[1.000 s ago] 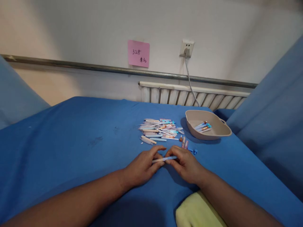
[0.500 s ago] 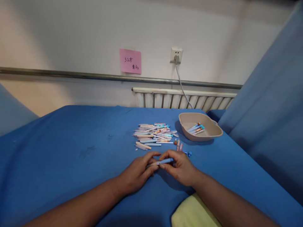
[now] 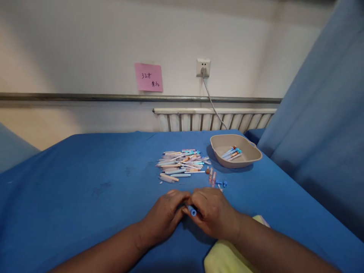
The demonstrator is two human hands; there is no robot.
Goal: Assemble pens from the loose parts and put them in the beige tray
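Both my hands meet above the near part of the blue cloth, closed around a blue pen barrel [image 3: 192, 211]. Its hollow round end points toward me; the rest is hidden by fingers. My left hand [image 3: 166, 210] pinches at the barrel's far side, touching the other hand. My right hand [image 3: 212, 210] wraps over the barrel with the fingers curled. Beyond the hands lies a pile of pens and pen parts [image 3: 182, 163]. Just past my right hand are pink patterned tubes [image 3: 212, 177] and small blue pen pieces [image 3: 224, 184].
A beige basin [image 3: 253, 155] with several assembled-looking pens [image 3: 231, 152] stands at the right. Blue cloth [image 3: 85, 189] covers the surface. Yellow fabric [image 3: 227, 258] lies under my right forearm. A blue curtain [image 3: 318, 113] hangs at right; a rail, radiator [image 3: 190, 121] and socket [image 3: 203, 68] are behind.
The blue barrel has turned from lying sideways to pointing its open end toward me. My right hand has rolled over it, back upward, and the hands have come together. The view has shifted slightly.
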